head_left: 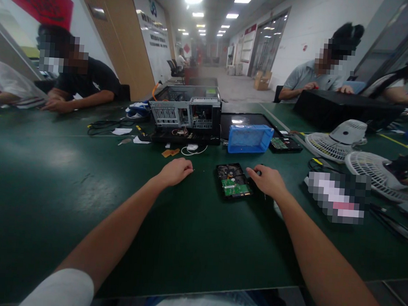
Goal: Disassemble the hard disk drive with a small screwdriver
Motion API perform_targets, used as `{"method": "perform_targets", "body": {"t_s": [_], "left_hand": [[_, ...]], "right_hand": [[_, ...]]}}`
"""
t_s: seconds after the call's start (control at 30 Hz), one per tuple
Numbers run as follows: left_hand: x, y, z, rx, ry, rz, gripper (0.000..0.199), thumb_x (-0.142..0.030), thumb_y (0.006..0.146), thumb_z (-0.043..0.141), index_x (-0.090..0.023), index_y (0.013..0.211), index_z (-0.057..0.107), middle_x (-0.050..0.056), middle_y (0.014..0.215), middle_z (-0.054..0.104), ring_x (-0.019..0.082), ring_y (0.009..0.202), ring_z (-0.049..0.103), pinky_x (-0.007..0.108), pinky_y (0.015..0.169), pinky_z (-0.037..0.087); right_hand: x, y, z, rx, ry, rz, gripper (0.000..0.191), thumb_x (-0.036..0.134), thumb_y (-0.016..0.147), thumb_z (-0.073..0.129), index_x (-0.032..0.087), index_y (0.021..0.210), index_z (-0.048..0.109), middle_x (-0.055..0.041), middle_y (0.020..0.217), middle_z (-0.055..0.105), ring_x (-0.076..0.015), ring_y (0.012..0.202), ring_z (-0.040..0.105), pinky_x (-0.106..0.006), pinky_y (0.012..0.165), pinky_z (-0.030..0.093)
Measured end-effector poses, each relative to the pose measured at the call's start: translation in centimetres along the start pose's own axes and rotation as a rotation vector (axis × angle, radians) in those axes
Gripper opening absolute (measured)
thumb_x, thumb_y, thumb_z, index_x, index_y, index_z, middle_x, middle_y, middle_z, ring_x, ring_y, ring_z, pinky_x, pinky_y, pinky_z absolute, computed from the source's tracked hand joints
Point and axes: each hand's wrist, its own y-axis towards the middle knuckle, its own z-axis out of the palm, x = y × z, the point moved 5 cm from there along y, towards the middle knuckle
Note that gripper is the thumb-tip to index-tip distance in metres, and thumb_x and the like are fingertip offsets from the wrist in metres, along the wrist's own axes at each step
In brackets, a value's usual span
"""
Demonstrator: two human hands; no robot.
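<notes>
A hard drive (235, 181) lies on the green table with its green circuit board facing up. Just right of it is my right hand (268, 180), fingers closed around what looks like a slim screwdriver (265, 196); only its thin shaft shows below the hand. My left hand (176, 171) rests on the table left of the drive, apart from it. Its fingertips are pinched together, and whatever they hold is too small to make out. Tiny specks lie on the table between that hand and the drive.
Behind the drive stand an opened computer case (186, 112) and a blue plastic bin (249, 140). Another drive with a circuit board (284, 143) lies right of the bin. White fan parts (333, 145) and cables are at the right. Several people sit around the table.
</notes>
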Motion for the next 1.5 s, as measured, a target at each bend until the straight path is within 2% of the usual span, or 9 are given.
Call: {"method": "perform_targets", "body": {"t_s": [0.2,0.53,0.7,0.87,1.07,1.33,1.5], "left_hand": [[-0.1,0.3,0.3,-0.148,-0.004,-0.062,0.027,-0.037,0.098,0.051,-0.021,0.104,0.072,0.009,0.106,0.067,0.023,0.098,0.062,0.035,0.088,0.048],[-0.7,0.3,1.1,-0.132,-0.016,-0.056,0.023,-0.035,0.097,0.053,-0.022,0.102,0.071,0.008,0.108,0.065,0.023,0.099,0.063,0.034,0.087,0.049],[0.0,0.2,0.2,-0.164,-0.036,-0.128,0.019,-0.031,0.096,0.052,-0.020,0.099,0.067,0.009,0.107,0.067,0.023,0.096,0.064,0.032,0.080,0.050],[0.9,0.2,-0.9,-0.105,-0.132,-0.201,0.018,-0.032,0.094,0.055,-0.019,0.098,0.067,0.007,0.095,0.072,0.021,0.085,0.067,0.031,0.074,0.049],[0.4,0.0,-0.2,0.055,-0.304,-0.196,0.021,-0.034,0.093,0.056,-0.018,0.100,0.068,0.006,0.096,0.074,0.017,0.075,0.068,0.027,0.067,0.050],[0.4,0.1,0.3,0.037,-0.317,-0.196,0.019,-0.033,0.092,0.056,-0.019,0.096,0.069,0.005,0.091,0.074,0.016,0.072,0.069,0.027,0.067,0.051],[-0.5,-0.1,0.0,-0.019,-0.370,-0.157,0.021,-0.036,0.093,0.055,-0.019,0.098,0.067,0.004,0.092,0.073,0.015,0.072,0.069,0.027,0.067,0.051]], "right_hand": [[-0.1,0.1,0.1,-0.002,0.000,0.002,0.054,0.067,0.095,0.040,0.024,0.100,0.074,-0.0090,0.094,0.074,-0.0239,0.079,0.064,-0.030,0.064,0.037],[-0.2,0.2,0.4,0.002,0.004,-0.007,0.055,0.068,0.095,0.039,0.025,0.100,0.073,-0.0084,0.092,0.074,-0.0239,0.077,0.063,-0.031,0.062,0.035],[-0.1,0.1,0.2,0.006,0.003,-0.002,0.054,0.067,0.095,0.039,0.025,0.100,0.073,-0.0082,0.093,0.074,-0.0235,0.078,0.064,-0.030,0.064,0.036],[0.0,0.1,0.3,0.008,0.012,-0.003,0.055,0.067,0.095,0.040,0.025,0.102,0.073,-0.0088,0.094,0.074,-0.0238,0.081,0.065,-0.030,0.065,0.038],[0.0,0.1,0.4,0.017,0.013,0.000,0.053,0.066,0.095,0.041,0.024,0.103,0.073,-0.0085,0.094,0.075,-0.0234,0.081,0.065,-0.029,0.065,0.038],[-0.1,0.1,0.5,-0.009,-0.006,-0.017,0.054,0.067,0.095,0.040,0.024,0.103,0.074,-0.0088,0.095,0.074,-0.0244,0.084,0.065,-0.030,0.065,0.038],[0.1,0.0,0.3,0.004,0.000,-0.012,0.052,0.065,0.095,0.042,0.024,0.103,0.073,-0.0087,0.095,0.075,-0.0234,0.083,0.065,-0.029,0.066,0.038]]}}
